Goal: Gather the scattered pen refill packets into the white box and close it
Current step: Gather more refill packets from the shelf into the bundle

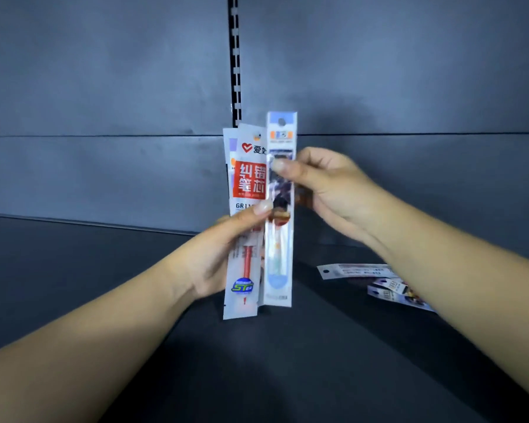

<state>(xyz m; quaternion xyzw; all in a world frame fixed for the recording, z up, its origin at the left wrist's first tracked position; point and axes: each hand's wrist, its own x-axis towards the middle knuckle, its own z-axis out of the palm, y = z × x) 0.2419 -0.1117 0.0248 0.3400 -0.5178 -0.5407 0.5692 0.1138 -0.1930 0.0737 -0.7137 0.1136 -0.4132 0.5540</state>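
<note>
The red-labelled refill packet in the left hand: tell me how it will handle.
The red-labelled refill packet is a long, thin, flat sleeve, so probably light. It stands upright in the left hand, likely stiffened by the refill inside. Its film looks glossy, so it may slide against the blue packet that the right hand pinches.

A dark grey back panel is filling the upper part of the view, its surface showing faint smudges. A thin horizontal seam is running across it from side to side. A black slotted upright is standing vertically near the middle, its row of pale slots catching the light. Below, a dark shelf is stretching toward the camera, meeting the panel along a pale edge. Cool, dim light is falling evenly, leaving soft shadows on the shelf.
</note>
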